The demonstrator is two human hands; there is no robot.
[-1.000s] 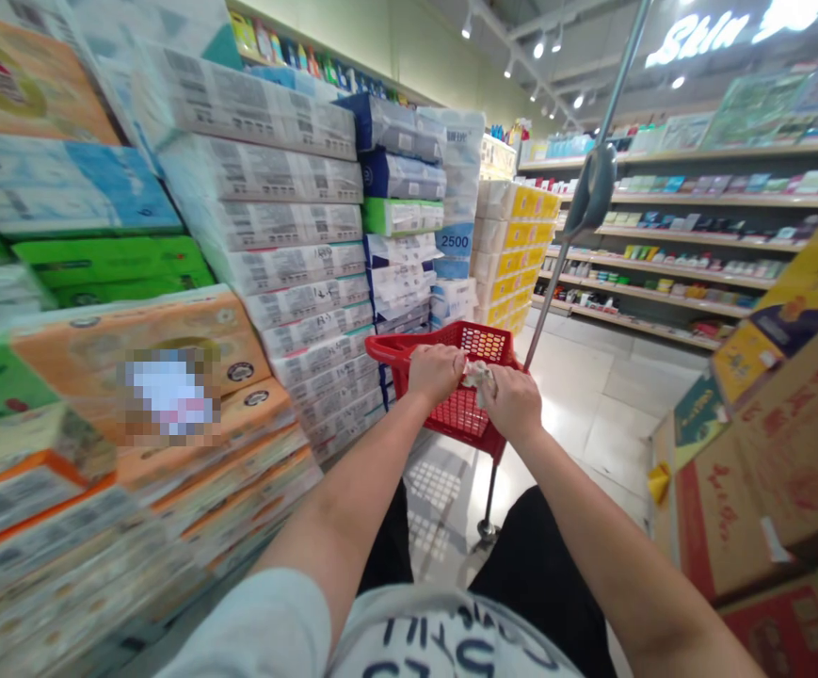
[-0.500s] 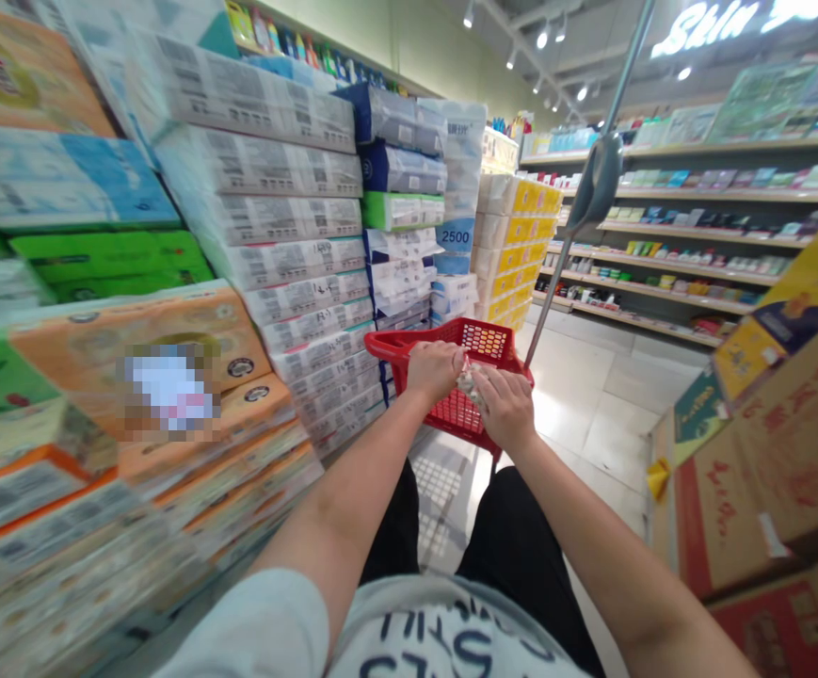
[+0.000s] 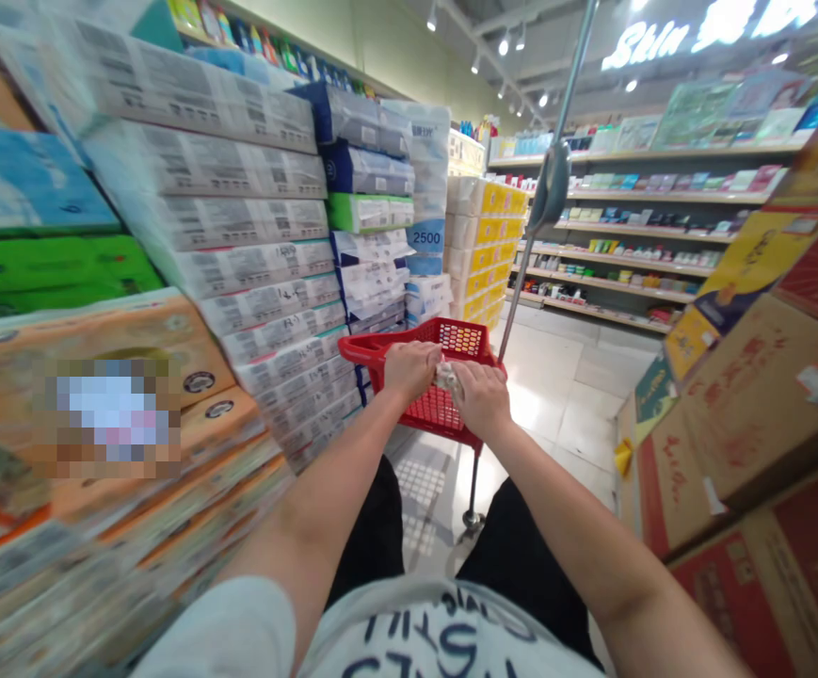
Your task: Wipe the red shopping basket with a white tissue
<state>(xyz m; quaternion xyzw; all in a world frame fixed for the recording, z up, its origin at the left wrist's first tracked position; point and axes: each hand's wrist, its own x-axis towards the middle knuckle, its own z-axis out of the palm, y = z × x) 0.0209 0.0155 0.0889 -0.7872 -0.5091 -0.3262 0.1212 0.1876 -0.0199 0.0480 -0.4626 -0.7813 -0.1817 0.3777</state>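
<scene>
A red plastic shopping cart [image 3: 443, 414] with a latticed basket stands in front of me. My left hand [image 3: 410, 370] is closed over its near side, fingers wrapped at the top. Just to the right, my right hand [image 3: 480, 391] is closed over the same side, near the cart's right corner. Between the two hands shows a small pale, crinkled packet [image 3: 446, 375] with a reddish end; its contents are not clear, and I cannot tell which hand grips it. A grey metal pole [image 3: 514, 311] rises from the cart's right side.
Tall stacks of wrapped tissue packs [image 3: 260, 226] line the left, close to the cart. Cardboard boxes [image 3: 740, 405] are piled along the right. Pale tiled floor [image 3: 556, 386] runs ahead to shelves of small goods [image 3: 634, 198]. A cart wheel [image 3: 473, 520] shows below.
The stacks, shelves and cart have shifted left in view. More of the boxes on the right shows, and a cart wheel has come into sight. Both hands keep their hold.
</scene>
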